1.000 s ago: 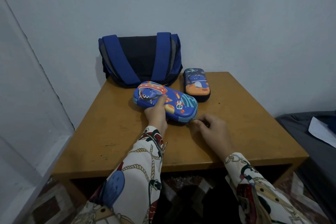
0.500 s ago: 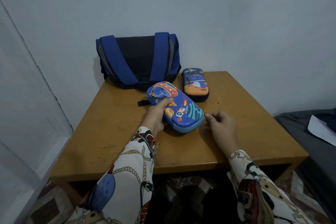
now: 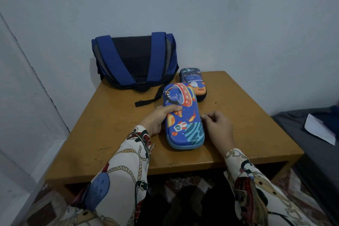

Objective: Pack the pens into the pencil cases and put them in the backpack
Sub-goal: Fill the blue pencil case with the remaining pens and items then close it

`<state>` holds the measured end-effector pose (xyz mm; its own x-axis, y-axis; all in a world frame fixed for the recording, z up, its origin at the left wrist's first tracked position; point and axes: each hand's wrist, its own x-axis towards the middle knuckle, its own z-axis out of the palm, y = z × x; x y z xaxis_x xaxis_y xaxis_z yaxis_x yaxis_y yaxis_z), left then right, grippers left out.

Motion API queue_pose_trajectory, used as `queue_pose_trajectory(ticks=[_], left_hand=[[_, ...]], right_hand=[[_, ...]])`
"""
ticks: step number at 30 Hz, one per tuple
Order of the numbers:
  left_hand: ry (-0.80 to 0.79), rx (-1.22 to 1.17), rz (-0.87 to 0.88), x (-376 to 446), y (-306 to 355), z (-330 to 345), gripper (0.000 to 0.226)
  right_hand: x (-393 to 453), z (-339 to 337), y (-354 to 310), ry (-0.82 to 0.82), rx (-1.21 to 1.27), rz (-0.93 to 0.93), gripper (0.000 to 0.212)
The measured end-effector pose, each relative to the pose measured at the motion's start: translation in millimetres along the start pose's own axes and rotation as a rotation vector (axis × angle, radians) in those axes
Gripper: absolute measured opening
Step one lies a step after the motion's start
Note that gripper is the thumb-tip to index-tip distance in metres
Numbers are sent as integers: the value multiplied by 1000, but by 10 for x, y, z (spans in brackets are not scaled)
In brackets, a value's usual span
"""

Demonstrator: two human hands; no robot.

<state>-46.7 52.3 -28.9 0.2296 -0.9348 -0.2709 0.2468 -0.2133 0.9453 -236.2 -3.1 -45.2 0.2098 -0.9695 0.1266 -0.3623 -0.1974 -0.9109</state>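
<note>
Your blue rocket case (image 3: 183,115) lies closed, lengthwise toward you. 1 darker case (image 3: 193,83) sits just behind it, beside the blue backpack (image 3: 134,60) at the wall.

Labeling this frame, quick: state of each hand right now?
Left hand: grips the left edge of the blue space-print pencil case, thumb on top.
Right hand: pinches the case's zipper pull.

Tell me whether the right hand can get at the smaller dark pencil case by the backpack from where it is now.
Probably yes: the smaller pencil case lies uncovered just beyond the right hand, but that hand's grip is busy pinching the blue case's zipper pull.
</note>
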Motion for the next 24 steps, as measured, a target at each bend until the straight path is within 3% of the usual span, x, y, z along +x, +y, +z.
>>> queue_pose_trajectory(ticks=[5, 10, 11, 14, 16, 24], left_hand=[[-102, 84, -83, 8, 88, 85, 35], [-12, 335, 36, 11, 305, 160, 39], [-11, 393, 35, -2, 351, 188, 49], [-13, 712, -39, -36, 449, 265, 121], [-15, 869, -42, -24, 471, 290, 139], [4, 1144, -80, -15, 524, 330, 130]], right_hand=[[3, -25, 24, 71, 43, -1, 16], [-11, -6, 37, -34, 222, -20, 18], [-12, 4, 39, -76, 272, -22, 18], [-28, 6, 39, -165, 347, -30, 16], [-36, -8, 41, -180, 340, -26, 14], [2, 38, 92, -171, 229, -70, 17]])
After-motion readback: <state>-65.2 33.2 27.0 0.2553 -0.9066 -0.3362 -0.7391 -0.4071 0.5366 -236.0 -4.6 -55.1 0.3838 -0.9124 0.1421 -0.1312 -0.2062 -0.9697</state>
